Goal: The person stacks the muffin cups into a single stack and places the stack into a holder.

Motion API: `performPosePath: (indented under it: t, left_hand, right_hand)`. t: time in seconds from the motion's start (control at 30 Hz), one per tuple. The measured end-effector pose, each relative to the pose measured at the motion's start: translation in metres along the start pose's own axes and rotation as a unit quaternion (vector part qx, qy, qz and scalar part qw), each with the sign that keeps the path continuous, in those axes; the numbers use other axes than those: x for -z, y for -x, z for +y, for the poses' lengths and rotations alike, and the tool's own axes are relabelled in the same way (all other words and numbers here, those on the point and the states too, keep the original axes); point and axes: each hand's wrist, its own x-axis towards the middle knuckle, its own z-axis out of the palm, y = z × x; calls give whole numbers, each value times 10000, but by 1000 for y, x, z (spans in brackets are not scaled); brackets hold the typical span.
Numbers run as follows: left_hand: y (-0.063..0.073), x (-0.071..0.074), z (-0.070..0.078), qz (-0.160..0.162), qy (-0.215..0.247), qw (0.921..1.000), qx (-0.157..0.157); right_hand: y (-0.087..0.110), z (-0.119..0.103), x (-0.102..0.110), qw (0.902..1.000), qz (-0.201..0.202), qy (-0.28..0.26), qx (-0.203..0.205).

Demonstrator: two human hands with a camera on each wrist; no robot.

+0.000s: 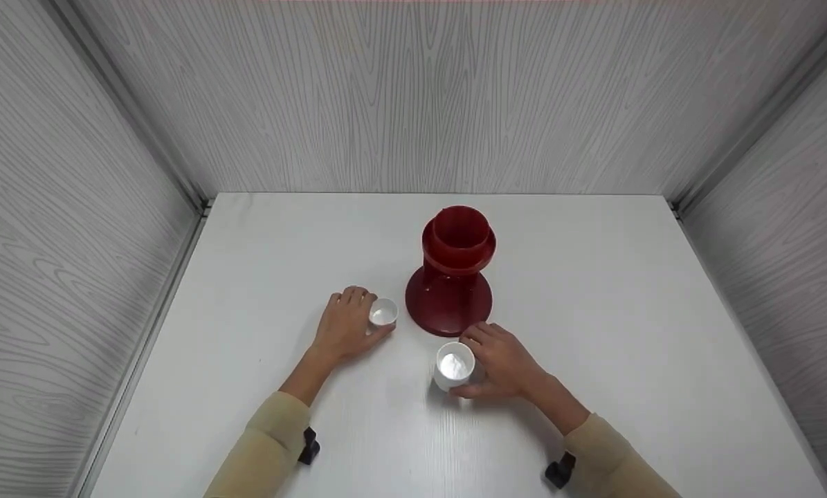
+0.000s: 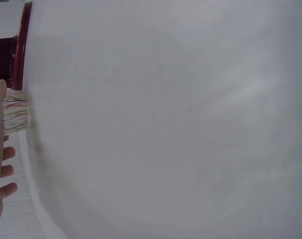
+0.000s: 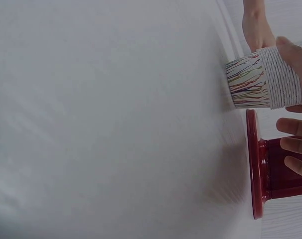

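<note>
In the head view my left hand [image 1: 347, 321] holds a small white paper cup [image 1: 384, 312] between thumb and fingers. The left wrist view shows coloured lines on that paper cup [image 2: 15, 110], which stands on the table. Closer to me, my right hand [image 1: 500, 363] grips a stack of paper cups [image 1: 454, 364] from its right side. Several nested rims show on the stack in the right wrist view, above one line-patterned cup wall [image 3: 248, 82]. Between and behind the hands stands a dark red holder [image 1: 448, 304] with a round base and an open cylinder on top.
The white tabletop [image 1: 302, 242] is enclosed by grey wood-grain panels at the back [image 1: 413, 97], left [image 1: 60, 207] and right [image 1: 794, 207]. Small black devices sit at both sleeves. The red holder's base lies close to the right hand's fingers.
</note>
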Motion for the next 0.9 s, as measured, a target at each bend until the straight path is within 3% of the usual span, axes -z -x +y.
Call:
performPosePath:
  t: [0.5,0.9]
  left_hand:
    - [6,5,4,37,72,10000,-3]
    - [9,18,16,260,-120,9992,-269]
  right_hand:
    - [0,0,-1,10000,-24,-23,7]
    - [-1,0,-1,10000,54,9,45]
